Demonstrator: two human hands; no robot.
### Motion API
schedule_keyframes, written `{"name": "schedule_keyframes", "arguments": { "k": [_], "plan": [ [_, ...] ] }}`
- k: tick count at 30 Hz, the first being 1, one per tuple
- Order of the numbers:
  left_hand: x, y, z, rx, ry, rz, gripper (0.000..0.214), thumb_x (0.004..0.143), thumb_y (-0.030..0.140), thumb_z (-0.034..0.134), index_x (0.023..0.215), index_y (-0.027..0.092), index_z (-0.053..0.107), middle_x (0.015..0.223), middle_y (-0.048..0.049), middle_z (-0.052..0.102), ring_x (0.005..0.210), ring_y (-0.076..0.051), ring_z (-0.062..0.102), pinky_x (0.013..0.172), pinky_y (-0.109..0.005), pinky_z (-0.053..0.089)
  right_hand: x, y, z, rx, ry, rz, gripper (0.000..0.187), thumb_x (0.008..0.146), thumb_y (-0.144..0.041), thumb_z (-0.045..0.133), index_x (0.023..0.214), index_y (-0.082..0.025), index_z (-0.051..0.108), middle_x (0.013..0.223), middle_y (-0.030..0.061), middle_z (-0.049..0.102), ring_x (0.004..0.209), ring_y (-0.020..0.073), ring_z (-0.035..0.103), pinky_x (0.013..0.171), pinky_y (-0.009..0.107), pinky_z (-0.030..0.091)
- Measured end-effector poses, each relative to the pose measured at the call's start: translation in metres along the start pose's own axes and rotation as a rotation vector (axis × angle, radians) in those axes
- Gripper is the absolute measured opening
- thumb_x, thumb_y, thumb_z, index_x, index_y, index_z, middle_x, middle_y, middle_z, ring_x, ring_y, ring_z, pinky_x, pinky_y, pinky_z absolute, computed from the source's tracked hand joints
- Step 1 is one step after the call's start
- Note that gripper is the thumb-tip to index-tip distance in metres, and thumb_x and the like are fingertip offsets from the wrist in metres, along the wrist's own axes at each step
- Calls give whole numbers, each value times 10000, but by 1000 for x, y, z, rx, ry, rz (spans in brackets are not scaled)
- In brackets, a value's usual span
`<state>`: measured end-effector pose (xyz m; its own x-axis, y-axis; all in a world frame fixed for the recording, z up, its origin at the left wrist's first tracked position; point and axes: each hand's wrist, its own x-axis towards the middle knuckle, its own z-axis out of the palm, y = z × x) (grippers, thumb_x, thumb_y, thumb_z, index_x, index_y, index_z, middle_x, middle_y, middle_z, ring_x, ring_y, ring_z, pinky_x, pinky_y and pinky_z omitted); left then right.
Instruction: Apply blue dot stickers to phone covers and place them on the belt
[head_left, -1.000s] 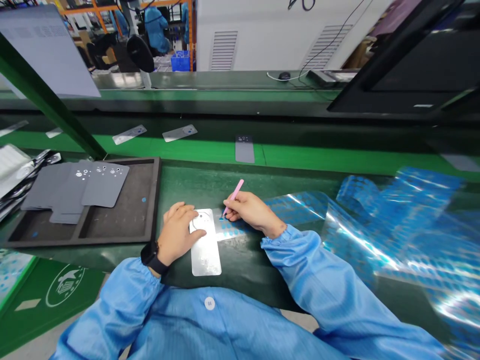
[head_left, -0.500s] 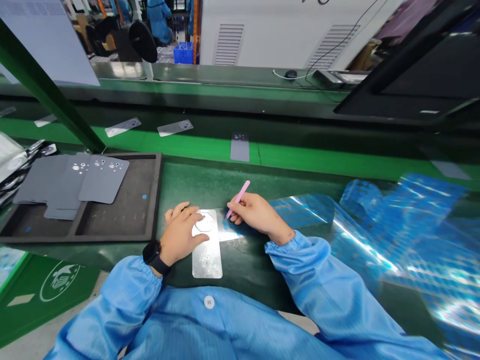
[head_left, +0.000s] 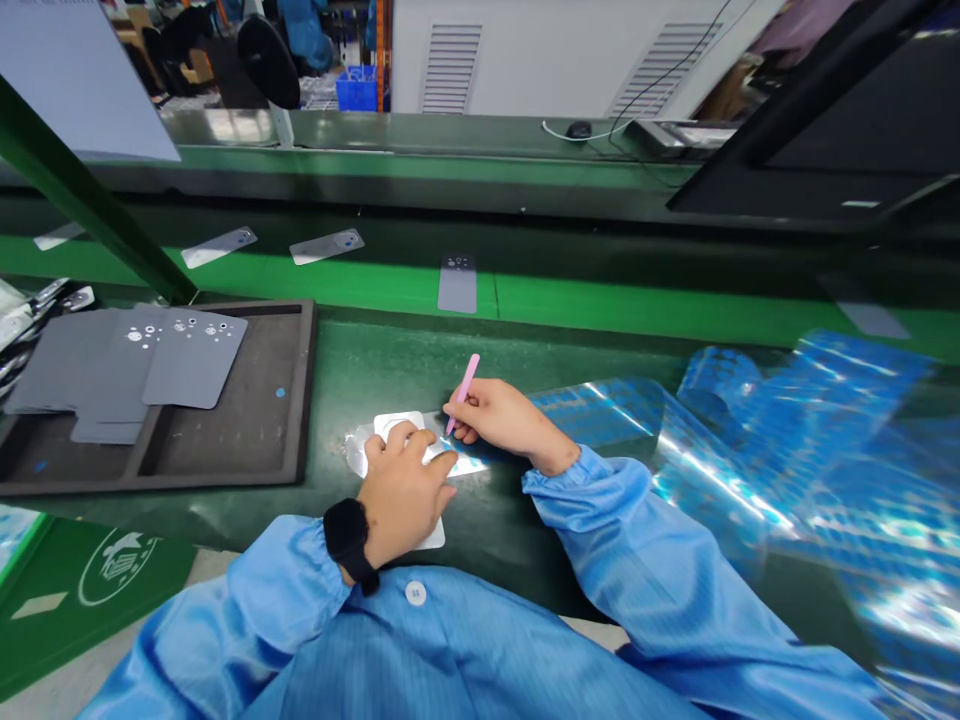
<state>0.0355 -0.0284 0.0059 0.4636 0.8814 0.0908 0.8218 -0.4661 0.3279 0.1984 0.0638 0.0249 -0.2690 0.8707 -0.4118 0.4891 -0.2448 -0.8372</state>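
Observation:
A white phone-back-shaped panel (head_left: 430, 536) lies flat on the green bench, mostly covered by my left hand (head_left: 405, 490). That hand is open, its fingers spread over the panel and reaching toward a clear strip with blue dots (head_left: 469, 464) on the right. Pink tweezers (head_left: 466, 385) are pinched in my right hand (head_left: 499, 418), points down at the strip. Whether the tips grip anything is too small to tell. A crumpled piece of clear film (head_left: 357, 450) sticks out at the panel's left side.
Left stands a dark tray (head_left: 304, 400) with overlapping grey panels (head_left: 196, 365). Long blue-dotted film (head_left: 750, 480) curls across the right of the bench. Beyond runs a green conveyor belt (head_left: 390, 280) with several panels on it. A dark monitor (head_left: 840, 150) hangs at upper right.
My left hand has moved right across the panel, its fingers now nearer the tweezers. Clear film now shows at the panel's left. Panels on the belt have shifted left; the view shifted slightly too.

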Motion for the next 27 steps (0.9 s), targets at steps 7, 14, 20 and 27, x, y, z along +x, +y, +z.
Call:
{"name": "schedule_keyframes", "arguments": {
  "k": [7, 14, 20, 27],
  "plan": [
    [5, -1, 5, -11, -27, -42, 341, 821, 346, 655, 1155, 280, 651, 1211, -112, 575, 1131, -339, 423, 821, -494, 379, 2, 0, 0, 18, -18, 12, 207, 823, -104, 628, 624, -156, 606, 519, -1, 641, 440, 93, 604, 440, 167, 494],
    [4, -1, 4, -32, -40, -51, 371, 824, 333, 657, 1191, 280, 639, 1226, -116, 577, 1122, -341, 436, 792, -494, 392, -1, 11, -3, 328, 41, -7, 231, 783, -259, 710, 620, -144, 594, 509, 4, 633, 431, 86, 590, 447, 174, 498],
    [1, -2, 11, -63, 7, -46, 386, 818, 313, 670, 1200, 279, 630, 1232, -106, 580, 1136, -333, 436, 812, -490, 402, -13, 13, 6, 457, 202, -59, 340, 652, -435, 774, 627, -151, 588, 504, 13, 632, 432, 109, 598, 426, 199, 495],
    [-7, -30, -3, -179, 246, -160, 162, 852, 267, 601, 996, 224, 664, 1098, -70, 655, 1120, -280, 480, 935, -470, 388, -19, 1, 26, 467, 221, -71, 238, 708, -319, 723, 620, -158, 571, 475, 7, 623, 394, 108, 578, 397, 198, 477]
  ]
}}
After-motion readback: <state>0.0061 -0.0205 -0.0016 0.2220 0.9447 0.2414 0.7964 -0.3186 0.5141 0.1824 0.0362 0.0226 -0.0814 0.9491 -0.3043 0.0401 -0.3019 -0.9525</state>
